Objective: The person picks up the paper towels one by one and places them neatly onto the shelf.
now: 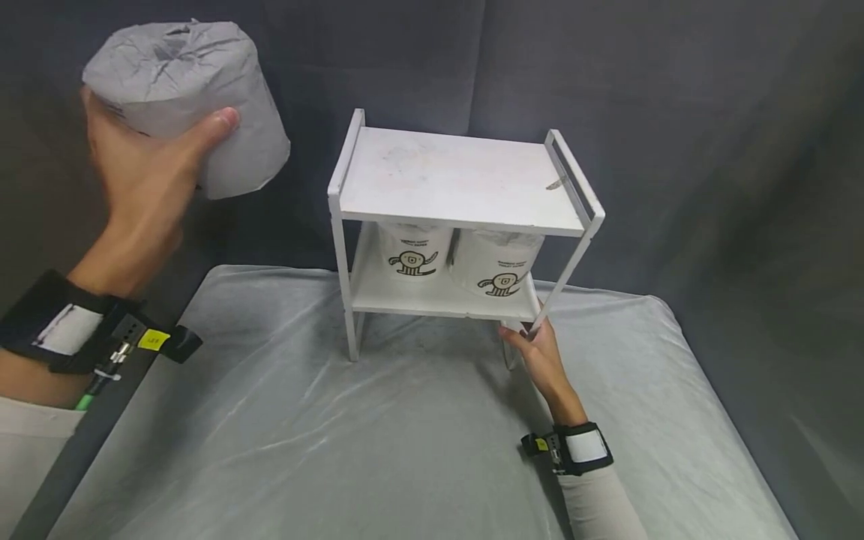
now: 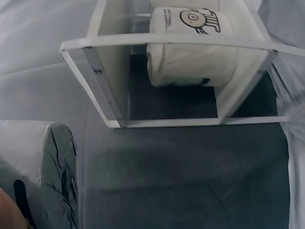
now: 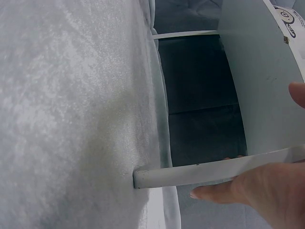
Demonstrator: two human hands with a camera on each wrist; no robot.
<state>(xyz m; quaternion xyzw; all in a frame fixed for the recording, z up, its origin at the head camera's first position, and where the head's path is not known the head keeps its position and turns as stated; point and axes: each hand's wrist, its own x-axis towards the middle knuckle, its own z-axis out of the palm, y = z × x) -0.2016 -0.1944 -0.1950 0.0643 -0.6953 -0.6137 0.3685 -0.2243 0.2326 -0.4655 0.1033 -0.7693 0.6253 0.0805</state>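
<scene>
Raised at the upper left, my left hand [image 1: 145, 169] holds a paper-wrapped toilet roll [image 1: 243, 139], thumb on the near side and fingers round its left. The roll's crumpled end faces up. In the left wrist view, part of that roll [image 2: 21, 152] shows at the left edge. My right hand [image 1: 543, 360] grips the right front leg of a small white two-tier shelf [image 1: 459, 180], below the lower board. The right wrist view shows the leg [image 3: 190, 175] with fingers on both sides of it. Two wrapped rolls, left [image 1: 415, 251] and right [image 1: 496, 262], stand on the lower board.
The shelf stands on a table covered with a pale grey cloth [image 1: 324, 435]. Dark grey fabric [image 1: 675, 135] hangs behind and to the sides. The shelf's top board has raised side rails, the left one [image 1: 346, 154] nearer the held roll.
</scene>
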